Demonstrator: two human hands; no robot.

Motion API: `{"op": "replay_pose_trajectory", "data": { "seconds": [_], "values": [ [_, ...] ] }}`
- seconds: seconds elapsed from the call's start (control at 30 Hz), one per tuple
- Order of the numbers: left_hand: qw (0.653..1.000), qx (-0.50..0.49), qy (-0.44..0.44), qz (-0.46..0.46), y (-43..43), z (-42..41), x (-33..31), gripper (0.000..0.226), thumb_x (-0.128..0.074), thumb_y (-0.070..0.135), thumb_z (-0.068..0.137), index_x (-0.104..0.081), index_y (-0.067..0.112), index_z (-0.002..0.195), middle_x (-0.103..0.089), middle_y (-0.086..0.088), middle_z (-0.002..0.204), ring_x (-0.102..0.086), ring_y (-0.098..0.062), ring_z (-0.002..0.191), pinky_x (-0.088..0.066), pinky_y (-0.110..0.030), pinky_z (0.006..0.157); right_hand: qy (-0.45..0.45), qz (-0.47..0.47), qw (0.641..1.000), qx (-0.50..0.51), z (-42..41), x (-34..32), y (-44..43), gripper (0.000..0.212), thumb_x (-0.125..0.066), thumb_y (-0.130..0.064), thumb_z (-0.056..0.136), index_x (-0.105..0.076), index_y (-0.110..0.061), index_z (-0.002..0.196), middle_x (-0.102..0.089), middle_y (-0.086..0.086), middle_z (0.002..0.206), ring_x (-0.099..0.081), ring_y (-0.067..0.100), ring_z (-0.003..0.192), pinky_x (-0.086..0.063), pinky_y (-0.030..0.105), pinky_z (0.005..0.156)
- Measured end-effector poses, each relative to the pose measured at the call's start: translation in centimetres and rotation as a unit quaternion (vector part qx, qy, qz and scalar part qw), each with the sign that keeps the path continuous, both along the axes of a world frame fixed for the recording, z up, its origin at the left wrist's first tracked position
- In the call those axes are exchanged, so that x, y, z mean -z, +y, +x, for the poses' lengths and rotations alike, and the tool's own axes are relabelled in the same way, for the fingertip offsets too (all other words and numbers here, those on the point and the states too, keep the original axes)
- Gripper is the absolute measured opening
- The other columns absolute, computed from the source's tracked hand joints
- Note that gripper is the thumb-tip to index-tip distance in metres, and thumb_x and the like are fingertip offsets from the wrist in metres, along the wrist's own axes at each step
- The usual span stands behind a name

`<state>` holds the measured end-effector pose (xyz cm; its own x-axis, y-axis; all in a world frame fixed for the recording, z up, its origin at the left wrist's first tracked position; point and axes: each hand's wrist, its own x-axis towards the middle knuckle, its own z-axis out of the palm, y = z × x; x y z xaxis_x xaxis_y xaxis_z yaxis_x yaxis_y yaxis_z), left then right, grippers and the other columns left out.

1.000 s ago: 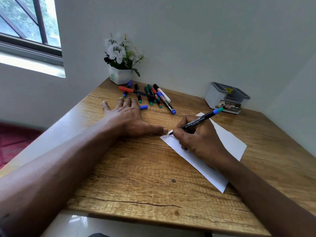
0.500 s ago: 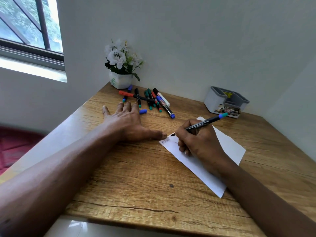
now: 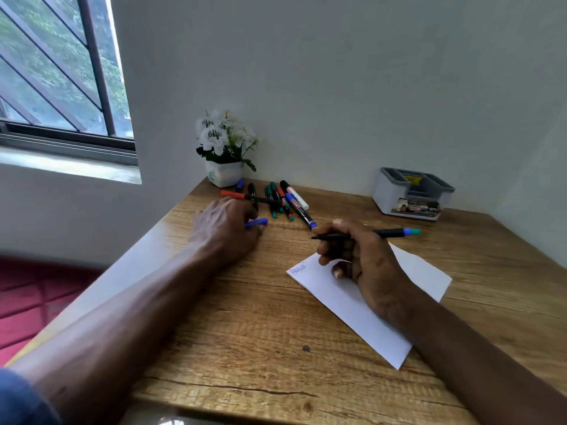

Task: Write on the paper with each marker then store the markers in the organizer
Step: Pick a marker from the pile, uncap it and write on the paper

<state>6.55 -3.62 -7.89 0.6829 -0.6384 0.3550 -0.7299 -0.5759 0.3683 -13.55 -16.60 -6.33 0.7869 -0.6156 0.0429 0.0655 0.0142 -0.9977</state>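
Right hand point(image 3: 359, 256) grips marker point(image 3: 389, 233), tip clear of paper point(image 3: 325, 289); left hand point(image 3: 225, 231) pinches blue cap point(image 3: 257, 222); organizer point(image 3: 412, 194) at 1 o'clock.

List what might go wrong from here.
The marker in the right hand is uncapped, its bare tip over the table: it may stain the wood.
That hand lies over the paper beside the blue writing: a smear is possible.
The left hand grips the blue cap close to the marker pile: markers may roll.
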Motion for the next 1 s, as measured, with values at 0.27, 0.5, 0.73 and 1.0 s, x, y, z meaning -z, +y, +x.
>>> {"op": "replay_pose_trajectory", "data": {
  "seconds": [0.27,0.5,0.73,1.0],
  "values": [
    [0.968,0.072,0.138,-0.196,0.5,-0.1,-0.9,0.015,-0.063,0.034,0.096,-0.073,0.025,0.103,-0.073,0.003,0.094,-0.065,-0.019,0.088,-0.053,-0.042,0.079,-0.043,0.094,0.994,-0.029,-0.4,-0.7,-0.3,0.014,-0.053,-0.012,0.100,-0.066,-0.008,0.104,-0.071,0.011,0.076,-0.065,0.017,0.062,-0.048,0.024,0.050],
    [0.871,0.242,0.357,-0.235,0.5,-2.5,-1.5,0.018,-0.053,0.009,0.103,-0.070,0.007,0.101,-0.071,-0.008,0.079,-0.052,-0.023,0.065,-0.040,-0.030,0.056,-0.074,0.162,0.983,-0.046,-0.8,-0.7,-0.7,0.018,-0.049,-0.012,0.096,-0.067,-0.009,0.093,-0.070,0.010,0.074,-0.063,0.018,0.063,-0.051,0.026,0.057],
    [0.866,0.284,0.350,-0.219,0.2,-3.1,-1.2,0.018,-0.054,0.011,0.103,-0.072,0.009,0.100,-0.071,-0.006,0.079,-0.055,-0.023,0.071,-0.044,-0.032,0.065,-0.077,0.110,0.988,-0.072,-0.9,-0.3,-0.8,0.030,-0.046,-0.016,0.095,-0.074,-0.009,0.089,-0.073,0.016,0.082,-0.064,0.021,0.067,-0.050,0.029,0.063],
    [0.865,0.324,0.329,-0.197,0.2,-3.7,-1.1,0.016,-0.058,0.014,0.102,-0.074,0.011,0.103,-0.073,-0.009,0.085,-0.056,-0.022,0.072,-0.046,-0.036,0.068,-0.073,0.028,0.993,-0.089,-0.6,0.2,-1.0,0.015,-0.057,-0.013,0.096,-0.069,-0.006,0.102,-0.075,0.018,0.089,-0.066,0.020,0.069,-0.052,0.026,0.061]
  ]
}}
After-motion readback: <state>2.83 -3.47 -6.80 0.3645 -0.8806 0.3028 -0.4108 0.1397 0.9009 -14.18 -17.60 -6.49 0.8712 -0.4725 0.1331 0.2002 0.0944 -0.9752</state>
